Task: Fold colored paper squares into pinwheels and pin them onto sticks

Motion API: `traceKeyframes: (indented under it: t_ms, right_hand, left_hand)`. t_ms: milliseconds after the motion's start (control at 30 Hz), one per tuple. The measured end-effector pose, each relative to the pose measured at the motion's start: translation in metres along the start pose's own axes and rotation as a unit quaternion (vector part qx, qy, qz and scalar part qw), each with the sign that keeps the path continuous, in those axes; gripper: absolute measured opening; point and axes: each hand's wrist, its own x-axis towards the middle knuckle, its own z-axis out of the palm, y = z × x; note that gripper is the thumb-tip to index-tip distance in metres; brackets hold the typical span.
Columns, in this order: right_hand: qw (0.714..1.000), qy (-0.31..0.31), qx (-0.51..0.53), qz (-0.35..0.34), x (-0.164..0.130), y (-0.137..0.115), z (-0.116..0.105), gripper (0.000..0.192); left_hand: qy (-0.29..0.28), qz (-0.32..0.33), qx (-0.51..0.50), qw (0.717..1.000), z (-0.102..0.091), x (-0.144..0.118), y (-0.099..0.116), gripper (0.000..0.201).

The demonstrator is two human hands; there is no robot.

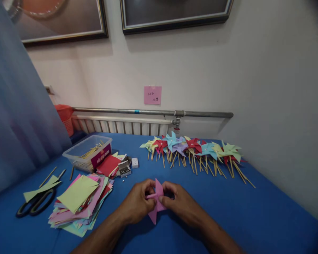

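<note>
A pink paper pinwheel (159, 190) is held up between my two hands just above the blue table cover. My left hand (139, 201) pinches its left side, thumb in front near the centre. From the other side, my right hand (176, 199) grips the paper with its thumb close to the middle. One pointed blade stands up and another points down. The fingers behind the paper are mostly hidden. To the left lies a stack of coloured paper sheets (78, 194). A small open box of metal pins (125, 169) sits beyond my left hand.
Finished pinwheels on sticks (193, 148) lie in a row at the back right. A clear plastic box (74, 152) holds wooden sticks. Black-handled scissors (43, 203) lie far left under a pale paper strip. A radiator (122, 123) and pipe (153, 113) run along the wall.
</note>
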Motion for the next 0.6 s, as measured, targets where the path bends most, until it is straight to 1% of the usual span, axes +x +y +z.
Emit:
traceKeyframes:
  t_ms: [100, 200, 300, 367, 433, 500, 533, 600]
  right_hand:
    - [0.999, -0.026, 0.038, 0.011, 0.001, 0.006, 0.003, 0.015]
    - [0.998, -0.044, 0.051, 0.016, 0.001, 0.011, 0.006, 0.016]
    - [0.998, -0.043, 0.051, 0.017, 0.002, 0.011, 0.008, 0.016]
    - [0.998, -0.032, 0.055, 0.02, 0.003, 0.011, 0.009, 0.013]
    - [0.997, 0.001, 0.07, 0.031, 0.005, 0.014, 0.011, 0.01]
    - [0.991, 0.061, 0.106, 0.051, 0.01, 0.022, 0.012, 0.012]
    - [0.984, 0.104, 0.132, 0.062, 0.012, 0.027, 0.014, 0.016]
    - [0.965, 0.157, 0.189, 0.087, 0.016, 0.039, 0.017, 0.028]
  left_hand:
    - [-0.011, 0.003, 0.012, 1.0, 0.002, -0.001, -0.002, 0.034]
    - [-0.013, 0.001, 0.015, 1.0, 0.002, 0.0, -0.004, 0.032]
    - [-0.008, 0.0, 0.013, 1.0, 0.001, 0.0, -0.005, 0.033]
    - [0.001, -0.009, -0.008, 1.0, 0.0, 0.001, -0.004, 0.032]
    - [0.033, -0.025, -0.058, 0.997, -0.002, 0.002, -0.002, 0.033]
    - [0.088, -0.036, -0.127, 0.987, -0.006, 0.004, 0.002, 0.04]
    - [0.112, -0.039, -0.163, 0.98, -0.007, 0.005, 0.003, 0.042]
    - [0.134, -0.046, -0.218, 0.966, -0.008, 0.007, 0.004, 0.043]
